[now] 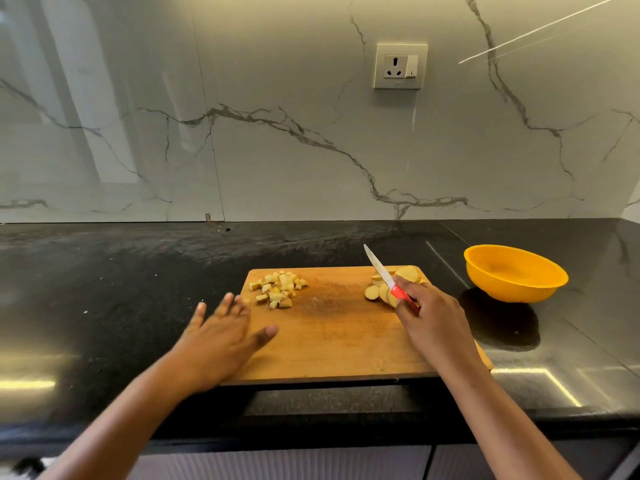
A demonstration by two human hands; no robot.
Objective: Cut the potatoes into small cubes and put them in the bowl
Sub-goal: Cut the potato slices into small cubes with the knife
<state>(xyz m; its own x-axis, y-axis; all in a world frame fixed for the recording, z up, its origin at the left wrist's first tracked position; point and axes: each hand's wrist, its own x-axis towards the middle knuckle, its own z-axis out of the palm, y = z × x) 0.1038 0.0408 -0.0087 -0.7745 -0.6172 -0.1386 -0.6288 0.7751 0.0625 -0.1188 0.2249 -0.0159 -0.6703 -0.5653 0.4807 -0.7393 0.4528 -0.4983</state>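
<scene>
The right hand (427, 317) grips a red-handled knife (389, 280) beside potato slices (388, 285) on the wooden cutting board (339, 341). The left hand (218, 341), fingers spread, lies just left of the potato cubes (278, 289). The yellow bowl (514, 273) sits right of the board.

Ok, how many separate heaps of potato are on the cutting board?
2: diced cubes far left on the board, slices far right, partly hidden by the right hand and knife.

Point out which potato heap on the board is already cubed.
The left heap on the board, near the open left hand: small cubes. The right heap, beside the knife in the right hand, is still round slices.
</scene>
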